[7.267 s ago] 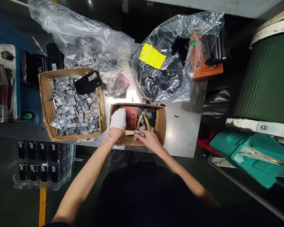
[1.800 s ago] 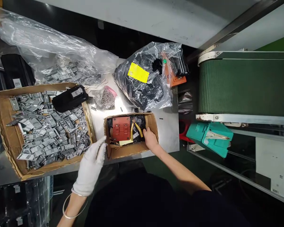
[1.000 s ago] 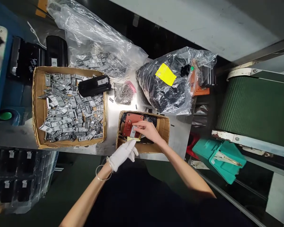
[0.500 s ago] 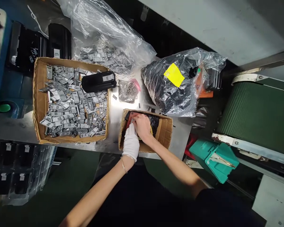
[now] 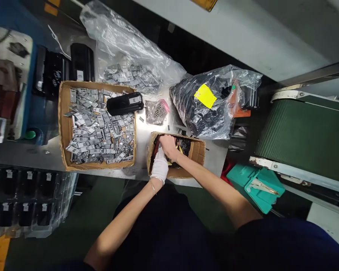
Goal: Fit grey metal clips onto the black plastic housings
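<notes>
My left hand (image 5: 160, 167), in a white glove, reaches into the small cardboard box (image 5: 198, 155) with its fingers together. My bare right hand (image 5: 168, 146) is closed just above the left fingertips, its knuckles bent over and fingertips turned down out of sight. The two hands meet at the box's left side, beside a reddish block (image 5: 156, 145) that is mostly covered. Whatever the fingers hold is hidden. Black small parts (image 5: 185, 145) lie in the box to the right of my right hand, and something yellow (image 5: 180, 149) shows beside it.
Left stands a large cardboard box (image 5: 62, 124) of grey metal latches (image 5: 98, 131), with a black casing (image 5: 124, 104) across its right edge. Behind are a bag of small pins (image 5: 156, 112) and a black-filled plastic bag (image 5: 197, 113). A teal bin (image 5: 243, 177) hangs right, below a green conveyor (image 5: 305, 128).
The whole view has shifted, so the boxes on the left appear further right. Both hands stay together in the small box, and my right hand has turned over more, with its fingers pointing down.
</notes>
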`<state>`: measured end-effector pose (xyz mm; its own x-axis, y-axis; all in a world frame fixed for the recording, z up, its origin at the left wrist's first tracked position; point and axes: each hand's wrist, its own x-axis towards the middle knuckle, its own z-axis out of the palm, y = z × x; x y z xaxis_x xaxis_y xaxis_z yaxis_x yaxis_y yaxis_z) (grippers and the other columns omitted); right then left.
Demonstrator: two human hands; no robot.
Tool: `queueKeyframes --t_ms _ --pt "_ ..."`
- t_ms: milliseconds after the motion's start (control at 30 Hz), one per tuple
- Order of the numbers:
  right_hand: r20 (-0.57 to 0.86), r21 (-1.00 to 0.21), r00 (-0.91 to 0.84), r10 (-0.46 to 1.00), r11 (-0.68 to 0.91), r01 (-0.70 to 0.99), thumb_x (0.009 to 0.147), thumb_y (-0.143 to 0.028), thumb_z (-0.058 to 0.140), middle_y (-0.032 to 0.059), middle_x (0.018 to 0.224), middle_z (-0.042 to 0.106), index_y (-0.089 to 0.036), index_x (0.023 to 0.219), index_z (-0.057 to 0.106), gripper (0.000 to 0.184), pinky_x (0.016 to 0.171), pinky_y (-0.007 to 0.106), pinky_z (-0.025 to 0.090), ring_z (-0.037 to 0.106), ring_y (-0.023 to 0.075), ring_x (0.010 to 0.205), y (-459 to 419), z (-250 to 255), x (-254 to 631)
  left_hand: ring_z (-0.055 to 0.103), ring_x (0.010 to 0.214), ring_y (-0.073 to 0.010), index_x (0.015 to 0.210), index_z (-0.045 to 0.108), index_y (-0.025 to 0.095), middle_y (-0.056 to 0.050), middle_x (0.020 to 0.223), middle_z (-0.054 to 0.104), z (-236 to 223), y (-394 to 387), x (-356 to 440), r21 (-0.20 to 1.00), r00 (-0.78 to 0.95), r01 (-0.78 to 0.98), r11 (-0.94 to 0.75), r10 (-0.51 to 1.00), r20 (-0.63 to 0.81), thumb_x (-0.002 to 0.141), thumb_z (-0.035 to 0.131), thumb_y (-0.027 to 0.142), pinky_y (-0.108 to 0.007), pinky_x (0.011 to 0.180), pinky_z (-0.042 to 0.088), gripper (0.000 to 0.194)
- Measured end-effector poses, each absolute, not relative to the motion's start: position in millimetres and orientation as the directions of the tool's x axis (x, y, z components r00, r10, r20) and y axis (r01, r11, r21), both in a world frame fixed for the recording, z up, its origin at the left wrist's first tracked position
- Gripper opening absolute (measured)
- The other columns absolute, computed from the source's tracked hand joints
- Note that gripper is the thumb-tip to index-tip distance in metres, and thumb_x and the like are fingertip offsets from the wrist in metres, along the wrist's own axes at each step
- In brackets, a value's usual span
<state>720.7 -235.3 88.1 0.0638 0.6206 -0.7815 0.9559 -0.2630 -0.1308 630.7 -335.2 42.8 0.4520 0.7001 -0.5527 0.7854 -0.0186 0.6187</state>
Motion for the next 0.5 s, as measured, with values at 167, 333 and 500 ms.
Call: queueKeyframes --t_ms 167,333,500 --pt "-0.651 -0.290 0.101 0.753 -0.369 0.883 0.090 0.000 0.057 0.0190 0.108 0.077 -0.009 0.101 0.075 0.023 0.099 0.038 0.053 0.071 0.0290 0.110 -262.7 127.0 728.4 0.053 0.137 -0.0262 0.137 0.058 0.006 -0.019 0.145 0.056 103.3 -311.4 581.2 0.750 0.638 0.635 -0.185 0.672 -0.375 0.087 0.037 -0.001 -0.041 0.118 0.043 0.055" --pt "-0.408 -0.728 0.274 0.871 -0.492 0.477 0.098 -0.022 0.054 0.0120 0.119 0.075 -0.019 0.112 0.064 0.017 0.095 0.034 0.058 0.073 0.0210 0.110 -337.6 186.7 720.6 0.057 0.132 -0.0186 0.137 0.059 0.017 -0.010 0.142 0.061 191.6 -309.7 511.5 0.856 0.515 0.488 -0.173 0.848 -0.122 0.105 0.039 0.022 -0.037 0.117 0.046 0.038" --pt "-0.315 -0.930 0.344 0.884 -0.216 -0.297 0.093 -0.035 0.070 0.0075 0.107 0.079 -0.025 0.097 0.060 0.014 0.091 0.039 0.061 0.076 0.0222 0.100 -349.2 236.5 658.5 0.067 0.112 -0.0133 0.117 0.066 0.021 -0.005 0.119 0.071 261.3 -287.0 499.3 0.921 0.466 0.388 -0.029 0.869 -0.168 0.107 0.041 0.032 -0.024 0.103 0.052 0.030"
